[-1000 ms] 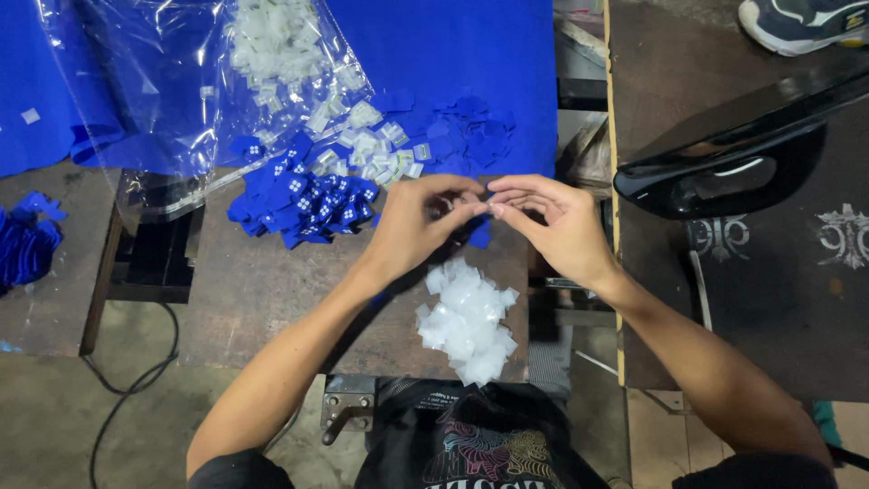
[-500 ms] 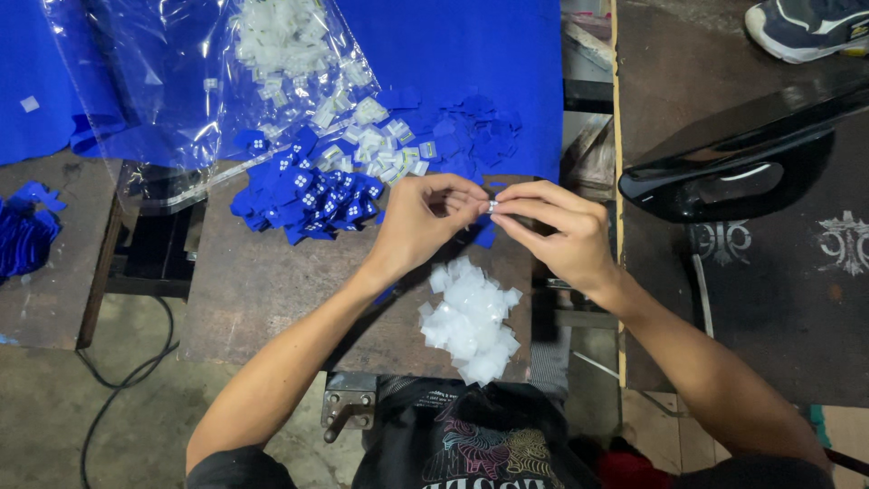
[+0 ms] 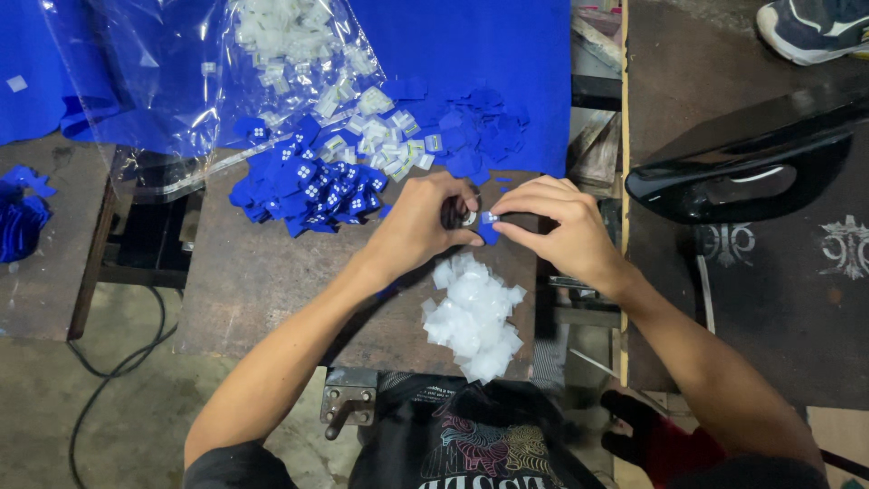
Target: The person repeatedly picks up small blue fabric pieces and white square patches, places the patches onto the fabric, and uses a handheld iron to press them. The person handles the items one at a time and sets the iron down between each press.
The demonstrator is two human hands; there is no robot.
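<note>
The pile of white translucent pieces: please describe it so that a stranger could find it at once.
Start at the brown worktable and look at its near edge, just below the two hands. The pile of white translucent pieces lies there alone, under the right hand. Unlike the blue pieces farther back, it is colourless and frosted.

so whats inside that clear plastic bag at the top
The clear plastic bag holds a loose heap of small white squares, some spilling from its mouth onto the blue cloth. Glare and folds hide the bag's left part.
</note>
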